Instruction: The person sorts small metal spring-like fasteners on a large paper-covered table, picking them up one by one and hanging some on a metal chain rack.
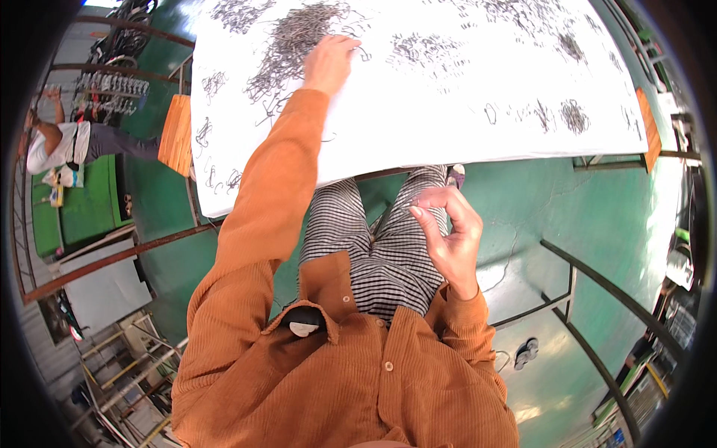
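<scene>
There are one left hand [329,63] and one right hand [454,237], one white-covered table [418,127], two slatted wooden panels [176,136], one other person [61,145] at the left edge, and more small dark bent pieces [299,33] than can be counted.

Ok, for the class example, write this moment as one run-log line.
left hand: at edge of pile of dark thin pieces | right hand: off white tabletop, pinch-shaped, contents unclear

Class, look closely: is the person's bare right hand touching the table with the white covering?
Apart: the head view shows black-and-white checked trousers and green floor between the bare right hand and the white-covered table.
</scene>
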The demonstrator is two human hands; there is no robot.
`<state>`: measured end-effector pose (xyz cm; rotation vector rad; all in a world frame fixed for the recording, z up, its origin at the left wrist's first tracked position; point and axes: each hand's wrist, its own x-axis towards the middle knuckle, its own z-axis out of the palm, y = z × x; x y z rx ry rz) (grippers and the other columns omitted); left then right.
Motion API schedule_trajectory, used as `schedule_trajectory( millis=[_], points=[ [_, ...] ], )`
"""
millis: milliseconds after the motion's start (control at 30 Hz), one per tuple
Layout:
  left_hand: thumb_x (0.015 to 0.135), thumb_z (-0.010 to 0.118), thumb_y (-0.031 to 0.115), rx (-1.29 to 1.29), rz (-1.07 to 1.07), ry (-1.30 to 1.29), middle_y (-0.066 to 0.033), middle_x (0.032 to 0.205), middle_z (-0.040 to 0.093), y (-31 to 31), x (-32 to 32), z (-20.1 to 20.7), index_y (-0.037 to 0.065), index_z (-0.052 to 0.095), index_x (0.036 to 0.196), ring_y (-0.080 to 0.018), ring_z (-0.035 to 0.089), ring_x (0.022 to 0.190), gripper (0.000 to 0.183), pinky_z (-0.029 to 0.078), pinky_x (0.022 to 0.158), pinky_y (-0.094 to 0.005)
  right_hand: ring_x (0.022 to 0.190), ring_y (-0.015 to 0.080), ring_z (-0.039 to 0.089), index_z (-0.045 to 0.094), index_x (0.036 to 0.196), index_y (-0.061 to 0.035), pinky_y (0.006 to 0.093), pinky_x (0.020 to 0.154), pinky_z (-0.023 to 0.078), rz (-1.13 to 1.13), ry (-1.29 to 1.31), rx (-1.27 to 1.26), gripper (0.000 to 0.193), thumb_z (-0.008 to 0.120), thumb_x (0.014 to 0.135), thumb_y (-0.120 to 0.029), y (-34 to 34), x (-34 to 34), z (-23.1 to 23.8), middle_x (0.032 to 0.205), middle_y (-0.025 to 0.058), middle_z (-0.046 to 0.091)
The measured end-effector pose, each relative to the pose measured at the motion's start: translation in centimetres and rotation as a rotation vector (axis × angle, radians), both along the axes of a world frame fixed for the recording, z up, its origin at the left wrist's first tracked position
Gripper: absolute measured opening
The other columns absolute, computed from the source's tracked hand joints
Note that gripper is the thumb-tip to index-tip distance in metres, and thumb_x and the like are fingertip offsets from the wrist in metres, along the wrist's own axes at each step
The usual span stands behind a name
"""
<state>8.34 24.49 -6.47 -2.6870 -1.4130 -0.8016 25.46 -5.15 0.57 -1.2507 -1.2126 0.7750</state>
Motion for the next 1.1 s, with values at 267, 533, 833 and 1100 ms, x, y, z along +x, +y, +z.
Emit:
schedule_trajectory(
  millis=[267,533,833,1100],
  points=[
    [0.091,0.061,0.014,-0.5,0.125,0.239,-0.0074,0.102,0.067,1.7,0.9,1.6,0.012,0.065,0.102,-0.0279,0.062,0.102,0.011,0.049,0.088,-0.0415,0.076,0.0211,0.064,0.064,0.083,-0.0001,0.0309,0.071,0.051,-0.019,0.001,-0.034,0.01,0.071,0.079,0.006,-0.6,0.2,-0.8,0.082,0.0089,0.066],
    [0.096,0.053,0.015,-0.437,-0.002,0.439,-0.0102,0.102,0.064,0.5,0.6,2.8,0.007,0.057,0.101,-0.0297,0.059,0.101,0.011,0.047,0.087,-0.0432,0.071,0.0194,0.063,0.064,0.083,0.0006,0.0283,0.066,0.05,0.0,0.022,-0.018,0.01,0.071,0.078,0.006,-0.7,-0.5,-1.1,0.08,0.0087,0.065],
    [0.09,0.061,0.009,-0.061,-0.104,0.259,-0.0095,0.099,0.065,-1.3,0.4,4.3,0.006,0.059,0.098,-0.0285,0.062,0.092,0.009,0.051,0.08,-0.0408,0.069,0.0196,0.062,0.063,0.085,0.0001,0.0288,0.062,0.049,-0.009,0.045,-0.016,0.011,0.071,0.079,0.004,-1.2,1.3,-1.6,0.081,0.0085,0.064],
    [0.084,0.072,0.018,-0.486,-0.061,0.065,-0.009,0.091,0.069,2.9,-3.7,0.0,0.008,0.069,0.099,-0.0236,0.064,0.082,0.019,0.051,0.078,-0.0361,0.073,0.0233,0.063,0.063,0.086,0.0001,0.0319,0.064,0.05,0.045,0.118,-0.034,0.008,0.069,0.081,0.002,-1.8,1.4,-1.3,0.081,0.0112,0.061]
  ],
)
